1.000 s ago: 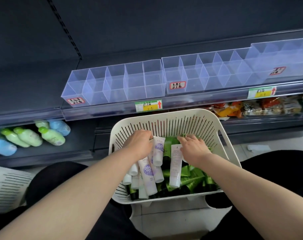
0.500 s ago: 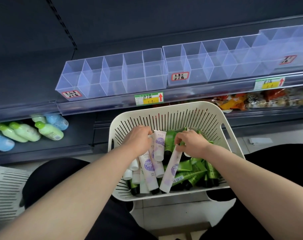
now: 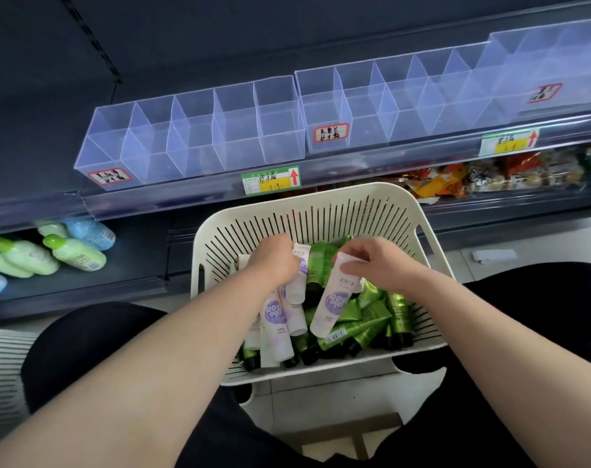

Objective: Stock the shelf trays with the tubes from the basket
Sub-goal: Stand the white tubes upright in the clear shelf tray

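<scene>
A cream slotted basket (image 3: 324, 211) rests on my lap, filled with white-and-purple tubes (image 3: 275, 319) and green tubes (image 3: 371, 315). My right hand (image 3: 375, 261) grips the crimped end of one white tube (image 3: 332, 302), lifted at a slant above the pile. My left hand (image 3: 273, 258) is closed over another white tube (image 3: 299, 275) at the basket's left. Above stand clear divided shelf trays, a left tray (image 3: 192, 136) and a right tray (image 3: 388, 103), with nothing in their compartments.
Price labels (image 3: 270, 180) line the shelf edge. Green and blue bottles (image 3: 71, 251) lie on the lower shelf at left, snack packets (image 3: 489, 177) at right. Part of a second slotted basket (image 3: 0, 366) shows at the far left.
My right hand has taken a white tube by its end and raised it off the pile. The view has tilted so the trays sit higher. My left hand stays among the white tubes.
</scene>
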{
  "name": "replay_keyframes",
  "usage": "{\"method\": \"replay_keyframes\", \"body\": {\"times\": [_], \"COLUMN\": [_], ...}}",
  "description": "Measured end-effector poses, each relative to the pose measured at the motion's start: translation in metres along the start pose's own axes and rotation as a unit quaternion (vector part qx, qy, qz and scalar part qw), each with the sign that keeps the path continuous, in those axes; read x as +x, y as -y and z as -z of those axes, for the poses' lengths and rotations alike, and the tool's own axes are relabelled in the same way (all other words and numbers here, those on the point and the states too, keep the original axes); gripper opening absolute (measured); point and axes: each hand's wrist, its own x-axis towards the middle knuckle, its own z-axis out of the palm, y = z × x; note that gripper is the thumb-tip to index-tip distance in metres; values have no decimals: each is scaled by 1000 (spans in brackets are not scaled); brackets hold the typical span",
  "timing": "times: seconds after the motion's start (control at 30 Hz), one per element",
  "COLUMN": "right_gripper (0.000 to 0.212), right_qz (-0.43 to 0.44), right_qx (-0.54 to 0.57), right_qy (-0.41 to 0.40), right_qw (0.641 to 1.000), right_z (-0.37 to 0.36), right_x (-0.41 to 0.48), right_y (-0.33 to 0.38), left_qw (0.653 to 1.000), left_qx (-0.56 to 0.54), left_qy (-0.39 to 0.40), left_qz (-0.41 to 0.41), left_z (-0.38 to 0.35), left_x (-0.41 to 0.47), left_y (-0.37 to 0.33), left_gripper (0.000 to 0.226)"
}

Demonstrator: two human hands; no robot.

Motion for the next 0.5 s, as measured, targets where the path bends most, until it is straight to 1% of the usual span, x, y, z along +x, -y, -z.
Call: {"method": "replay_keyframes", "body": {"times": [0.1, 0.23, 0.3, 0.4, 0.5], "right_gripper": [10, 19, 21, 18, 29], "right_qz": [12, 32, 36, 53, 63], "right_qx": [22, -3, -12, -13, -15], "right_qy": [-56, -141, -147, -132, -130], "right_qw": [998, 990, 988, 990, 989], "right_z": [18, 28, 24, 11, 3], "right_x": [-3, -4, -2, 1, 4], "right_y": [2, 3, 2, 0, -1], "left_qw": [999, 997, 995, 991, 982], "left_qx": [14, 15, 7, -16, -48], "left_qy": [5, 9, 19, 53, 106], "left_qz": [29, 72, 94, 123, 149], "left_z": [-6, -10, -14, -15, -13], "left_x": [11, 18, 18, 18, 13], "left_y": [-9, -15, -16, -15, -15], "left_gripper": [21, 27, 33, 41, 43]}}
